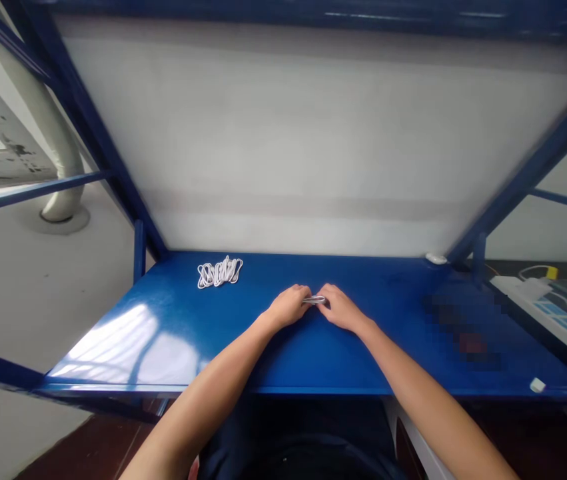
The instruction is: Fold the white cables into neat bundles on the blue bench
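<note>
Both of my hands meet at the middle of the blue table [173, 333]. My left hand [290, 305] and my right hand [339, 308] are closed, and together they pinch a small bundle of white cable [314, 300] between the fingertips, just above the tabletop. Only a short piece of the bundle shows between the fingers. A pile of several coiled white cables [220, 272] lies at the back left of the table, apart from both hands.
A white panel [313, 147] rises behind the table inside a blue metal frame [113, 160]. A small white object [436, 258] sits at the back right corner, another [538, 385] at the front right edge. A white power strip [543, 303] with cords lies to the right.
</note>
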### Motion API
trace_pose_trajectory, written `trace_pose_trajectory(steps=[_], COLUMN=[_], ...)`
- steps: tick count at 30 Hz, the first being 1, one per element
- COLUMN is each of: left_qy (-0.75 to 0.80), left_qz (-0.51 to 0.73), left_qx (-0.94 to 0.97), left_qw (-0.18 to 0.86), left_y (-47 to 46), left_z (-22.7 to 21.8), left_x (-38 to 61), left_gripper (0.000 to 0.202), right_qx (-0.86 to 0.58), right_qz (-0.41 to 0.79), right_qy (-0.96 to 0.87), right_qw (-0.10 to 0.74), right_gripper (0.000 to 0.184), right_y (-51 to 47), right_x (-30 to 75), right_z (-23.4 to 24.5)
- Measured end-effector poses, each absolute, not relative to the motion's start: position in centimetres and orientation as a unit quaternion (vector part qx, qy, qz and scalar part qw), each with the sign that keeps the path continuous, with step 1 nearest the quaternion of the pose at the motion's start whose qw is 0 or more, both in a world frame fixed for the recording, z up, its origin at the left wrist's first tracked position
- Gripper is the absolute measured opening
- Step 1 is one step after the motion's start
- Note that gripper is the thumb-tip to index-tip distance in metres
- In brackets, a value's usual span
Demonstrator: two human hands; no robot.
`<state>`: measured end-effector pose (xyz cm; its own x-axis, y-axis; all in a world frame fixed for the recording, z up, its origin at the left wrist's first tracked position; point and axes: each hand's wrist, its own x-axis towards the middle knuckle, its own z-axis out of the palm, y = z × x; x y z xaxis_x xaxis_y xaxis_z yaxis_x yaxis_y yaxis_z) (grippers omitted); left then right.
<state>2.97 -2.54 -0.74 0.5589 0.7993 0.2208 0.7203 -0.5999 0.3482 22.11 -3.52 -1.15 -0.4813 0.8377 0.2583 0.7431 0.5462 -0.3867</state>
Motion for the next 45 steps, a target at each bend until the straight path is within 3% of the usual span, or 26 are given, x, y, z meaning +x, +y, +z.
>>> trace_pose_trajectory(steps=[7,13,19,25,29,32,35,38,45], left_qy=[0.403,0.394,0.427,0.476,0.515,0.53,0.539,0.523,0.538], left_qz=[0.175,0.143,0.126,0.168,0.167,0.151,0.133,0.121,0.181], left_qx=[0.892,0.905,0.895,0.861,0.837,0.831,0.829,0.842,0.822], left_qw=[0.103,0.074,0.014,0.057,0.071,0.069,0.066,0.059,0.048], left_y=[-2.3,-2.7,-2.7,-2.3,-2.2,-2.3,-2.6,-3.1,-4.0], left_z=[-0.9,-0.6,-0.5,-0.4,0.0,0.2,0.5,0.8,0.5], left_x=[3.1,3.3,3.5,2.9,2.5,2.7,3.2,3.8,4.1], left_gripper=[0.017,0.017,0.033,0.046,0.047,0.045,0.042,0.041,0.035], right_qx=[-0.502,-0.512,-0.48,-0.39,-0.393,-0.423,-0.442,-0.51,-0.573], right_qz=[0.071,0.062,0.242,0.442,0.545,0.593,0.649,0.637,0.528], right_qy=[-0.854,-0.856,-0.831,-0.79,-0.706,-0.649,-0.583,-0.527,-0.532], right_qw=[0.118,0.033,0.143,0.167,0.225,0.22,0.209,0.236,0.333], right_gripper=[0.016,0.005,0.019,0.035,0.029,0.025,0.038,0.049,0.032], right_y=[-3.8,-3.0,-1.2,0.0,-0.1,-0.5,-0.7,-1.0,-2.1], right_x=[21.4,20.8,22.1,22.4,21.1,20.6,20.6,20.2,17.5], right_z=[0.2,1.4,2.0,2.2,1.6,1.3,1.3,1.1,-0.3])
